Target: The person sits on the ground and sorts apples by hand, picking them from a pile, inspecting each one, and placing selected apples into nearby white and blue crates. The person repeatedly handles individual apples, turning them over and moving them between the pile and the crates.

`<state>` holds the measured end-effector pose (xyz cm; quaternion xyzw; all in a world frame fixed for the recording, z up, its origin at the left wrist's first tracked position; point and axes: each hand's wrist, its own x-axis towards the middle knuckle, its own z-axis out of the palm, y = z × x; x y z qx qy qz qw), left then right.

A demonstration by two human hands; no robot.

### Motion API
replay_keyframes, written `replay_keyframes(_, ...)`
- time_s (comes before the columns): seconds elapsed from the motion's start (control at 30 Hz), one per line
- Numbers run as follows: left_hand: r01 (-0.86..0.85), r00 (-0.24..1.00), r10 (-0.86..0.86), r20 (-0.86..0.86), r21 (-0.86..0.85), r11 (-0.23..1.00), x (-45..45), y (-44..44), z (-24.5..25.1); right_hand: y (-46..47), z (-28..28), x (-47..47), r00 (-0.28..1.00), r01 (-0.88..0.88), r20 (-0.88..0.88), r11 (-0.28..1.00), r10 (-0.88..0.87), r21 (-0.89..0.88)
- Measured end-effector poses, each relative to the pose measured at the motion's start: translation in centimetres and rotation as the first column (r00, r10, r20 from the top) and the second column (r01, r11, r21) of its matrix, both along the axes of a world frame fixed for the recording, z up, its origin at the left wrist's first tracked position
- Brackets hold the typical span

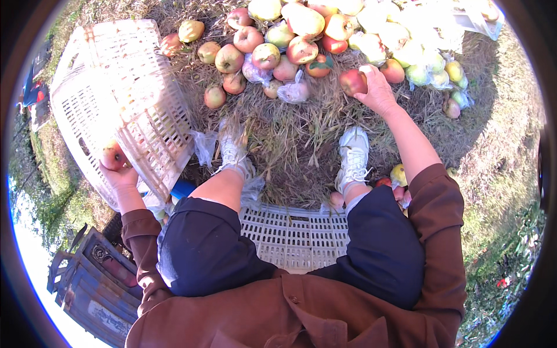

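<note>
My left hand (119, 175) holds a red apple (114, 155) at the near end of a white slatted plastic crate (150, 117). Glare washes out much of that crate, and its contents cannot be made out. In my right hand (377, 93) is another red apple (351, 82), gripped between thumb and fingers just above the dry grass. Beyond it spreads a pile of apples (265, 56), red, yellow and green. Some of them are wrapped in thin clear plastic bags, such as the bagged apple (294, 91). Sunlight bleaches the pile's right side.
A second white slatted crate (300, 237) is beneath me, between my legs. White shoes (353, 152) stand apart on the grass. More apples (398, 176) lie by my right knee. A loose plastic bag (204, 145) lies beside the left crate. A weathered vehicle (98, 282) stands lower left.
</note>
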<state>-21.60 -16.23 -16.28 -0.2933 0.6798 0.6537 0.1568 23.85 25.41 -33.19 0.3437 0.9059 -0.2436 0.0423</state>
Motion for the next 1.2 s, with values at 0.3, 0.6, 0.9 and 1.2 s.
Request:
replay_keyframes(0.3,0.210,0.940,-0.219,0.262,0.063,0.976,-3.6,-7.4,-6.5,-1.6,-0.4,-1.2,0.968,0.250,0.014,0.965,-0.250,-0.079)
replay_keyframes(0.6,0.165,0.640,-0.586,-0.496,-0.657,0.736,2.6,5.8,3.1,-1.6,3.4,0.0,0.720,0.332,-0.148,0.524,-0.678,-0.784)
replay_keyframes(0.9,0.417,0.175,-0.634,-0.753,-0.527,0.741,10.4,11.8,12.7,-5.0,16.4,-2.3,0.528,-0.304,-0.419,0.296,-0.739,-0.905)
replay_keyframes(1.2,0.985,0.071,-0.857,-0.510,-0.102,0.142,23.4,17.2,22.7,-9.6,33.2,-4.3,0.543,-0.510,-0.770,0.597,-0.335,-0.619)
